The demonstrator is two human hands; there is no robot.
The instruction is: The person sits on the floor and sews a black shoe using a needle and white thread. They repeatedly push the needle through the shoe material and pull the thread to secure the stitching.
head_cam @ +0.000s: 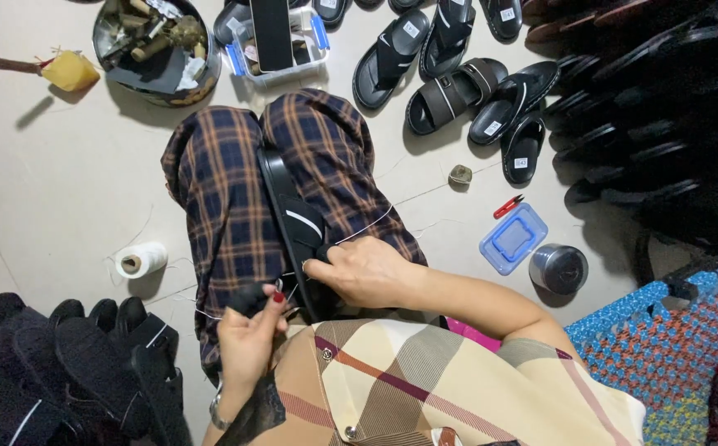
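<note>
Stitching under way on a black sandal (291, 223) clamped lengthwise between the knees, on the plaid-trousered lap. Right hand (364, 270) clenched over the sandal's near end, grip grasping the strap edge and a taut white thread (365, 225) running off to the right of the sandal. Left hand (249, 334) just left of the sandal, grip pinched around a small dark piece; hard to tell whether needle handle or strap.

Judged from the piles: a heap of black sandals (61, 363) at lower left of the lap, finished-looking pairs (458, 83) laid out beyond the knees, so probably mid-batch. Which heap is done, impossible to say.

Thread spool (140, 259) left of the lap, blue box (513, 239) and small metal tin (559, 268) to its right. Needle itself not visible; seam hidden under the right hand; sandal's near end covered.
</note>
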